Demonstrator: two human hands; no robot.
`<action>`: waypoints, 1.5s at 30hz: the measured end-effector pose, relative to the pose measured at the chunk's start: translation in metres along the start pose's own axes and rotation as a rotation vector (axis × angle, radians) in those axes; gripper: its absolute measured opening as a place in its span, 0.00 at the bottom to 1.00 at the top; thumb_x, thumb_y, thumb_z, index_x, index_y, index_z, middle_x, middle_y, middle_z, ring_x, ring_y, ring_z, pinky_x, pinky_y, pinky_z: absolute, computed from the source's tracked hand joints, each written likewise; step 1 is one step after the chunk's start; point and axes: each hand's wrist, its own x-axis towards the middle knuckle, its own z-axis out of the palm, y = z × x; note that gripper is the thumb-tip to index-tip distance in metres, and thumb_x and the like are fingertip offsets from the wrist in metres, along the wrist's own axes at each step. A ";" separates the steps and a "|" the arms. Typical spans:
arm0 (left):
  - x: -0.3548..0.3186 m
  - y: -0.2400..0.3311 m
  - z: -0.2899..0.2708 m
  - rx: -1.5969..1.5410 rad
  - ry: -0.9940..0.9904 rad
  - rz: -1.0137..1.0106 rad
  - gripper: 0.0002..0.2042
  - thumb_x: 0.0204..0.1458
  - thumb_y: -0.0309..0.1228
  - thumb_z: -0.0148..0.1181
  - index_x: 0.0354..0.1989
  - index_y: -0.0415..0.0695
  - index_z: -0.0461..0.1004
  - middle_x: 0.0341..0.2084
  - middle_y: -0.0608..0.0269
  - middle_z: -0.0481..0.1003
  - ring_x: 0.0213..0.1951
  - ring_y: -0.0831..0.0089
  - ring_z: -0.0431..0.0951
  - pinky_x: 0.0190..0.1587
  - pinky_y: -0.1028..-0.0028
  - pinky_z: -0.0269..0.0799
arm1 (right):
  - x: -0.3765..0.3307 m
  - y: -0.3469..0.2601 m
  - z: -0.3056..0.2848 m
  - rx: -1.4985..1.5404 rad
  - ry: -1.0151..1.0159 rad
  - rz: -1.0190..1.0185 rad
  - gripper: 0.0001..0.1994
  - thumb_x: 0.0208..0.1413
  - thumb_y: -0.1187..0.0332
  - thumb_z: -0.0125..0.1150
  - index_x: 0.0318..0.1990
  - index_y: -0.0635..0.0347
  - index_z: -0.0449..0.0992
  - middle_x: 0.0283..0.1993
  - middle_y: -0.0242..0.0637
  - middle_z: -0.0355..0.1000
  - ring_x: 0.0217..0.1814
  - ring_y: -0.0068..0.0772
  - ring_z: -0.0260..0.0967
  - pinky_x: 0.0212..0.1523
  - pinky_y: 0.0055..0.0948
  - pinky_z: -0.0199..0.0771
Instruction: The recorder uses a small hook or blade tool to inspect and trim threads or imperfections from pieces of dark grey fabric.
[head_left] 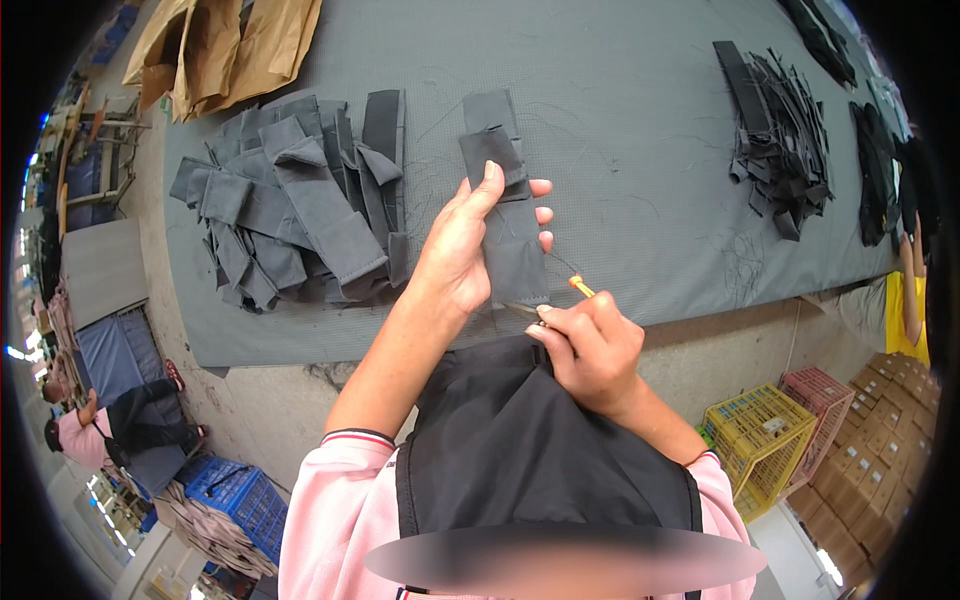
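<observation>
Thumb on top and fingers beneath, my left hand [462, 232] is closed on a dark grey fabric strip [516, 245] above the table. The strip has a folded flap at its upper part and frayed threads along its near edge. My right hand [597, 350] is closed round a small tool with a yellow end [581, 287] and a pointed metal tip [522, 308]. That tip touches or lies just over the strip's near edge. Fingers hide most of the tool, so its exact kind is unclear.
A heap of similar grey fabric pieces [290, 205] lies left on the cloth-covered table [620, 90]. Farther off are brown paper [230, 50] and a dark strip bundle [780, 140]. Yellow crates [762, 440] stand right below the table; other people are at both sides.
</observation>
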 end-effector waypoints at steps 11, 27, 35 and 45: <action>-0.001 0.007 0.006 0.042 -0.015 0.024 0.21 0.59 0.44 0.50 0.49 0.41 0.57 0.40 0.57 0.74 0.37 0.69 0.75 0.37 0.64 0.78 | 0.008 0.006 -0.008 0.155 -0.078 0.089 0.14 0.33 0.72 0.71 0.31 0.60 0.76 0.25 0.33 0.63 0.18 0.25 0.61 0.17 0.24 0.61; -0.005 -0.003 0.014 0.353 -0.168 0.243 0.20 0.58 0.44 0.50 0.53 0.43 0.61 0.49 0.54 0.71 0.40 0.68 0.76 0.37 0.64 0.79 | 0.038 0.032 -0.001 0.504 -0.160 0.356 0.19 0.33 0.80 0.68 0.37 0.58 0.74 0.30 0.33 0.59 0.24 0.26 0.58 0.25 0.24 0.62; -0.006 -0.003 0.022 0.272 -0.005 0.315 0.19 0.57 0.43 0.53 0.46 0.42 0.62 0.42 0.53 0.74 0.27 0.70 0.77 0.25 0.72 0.77 | 0.005 0.017 0.004 0.110 -0.215 -0.171 0.13 0.27 0.78 0.60 0.28 0.57 0.73 0.24 0.32 0.62 0.20 0.29 0.64 0.19 0.29 0.63; -0.013 0.002 0.027 0.334 0.003 0.339 0.17 0.58 0.41 0.52 0.47 0.42 0.61 0.40 0.52 0.74 0.26 0.70 0.78 0.26 0.72 0.77 | 0.013 0.017 -0.025 -0.077 0.029 0.099 0.18 0.36 0.72 0.70 0.39 0.57 0.75 0.29 0.32 0.64 0.23 0.29 0.64 0.21 0.26 0.63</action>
